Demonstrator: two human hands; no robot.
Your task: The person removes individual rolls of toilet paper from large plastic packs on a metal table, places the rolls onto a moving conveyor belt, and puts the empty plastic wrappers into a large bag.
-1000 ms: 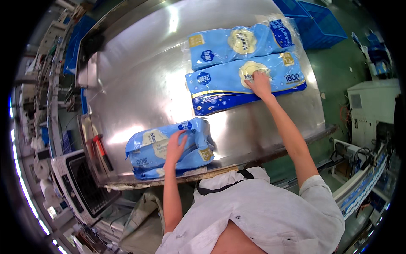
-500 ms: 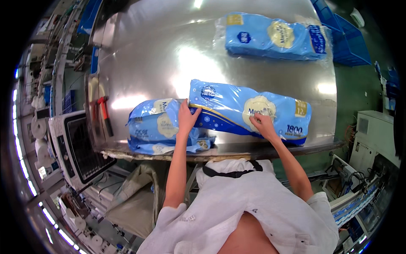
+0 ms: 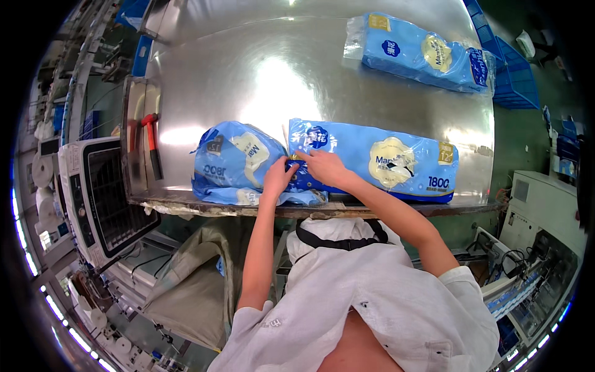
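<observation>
- By the near edge of the table [image 3: 211, 68], the left hand [image 3: 277, 180] is placed at the left end of a long blue pack [image 3: 347, 149]; its fingers are bent and drawn close together against the dark blue lower band.
- Beside it, nearly touching, the right hand [image 3: 323, 167] is laid over the same end from the right, fingertips pointed leftward and the grip kept narrow; whether film is actually pinched by either hand cannot be told.
- The long blue pack itself is laid lengthwise along the near edge of the table, right of its middle; a cream flower-shaped emblem is carried on its top, where a small dark, torn-looking spot is seen.
- A rumpled blue package [image 3: 230, 162] is set at the near edge of the table, left of its middle, just beside the left hand; its lower part is creased and spread flat.
- A second blue pack [image 3: 406, 49], wrapped in loose clear film, is left lying slantwise near the far right corner of the table.
- A red-headed hammer [image 3: 152, 146] with a partly black handle is rested at the left side of the table.
- Blue crates [image 3: 519, 80] are placed beyond the right edge of the table.
- A beige sack [image 3: 186, 297] is hung or stood below the near edge of the table, toward its left; which cannot be told.
</observation>
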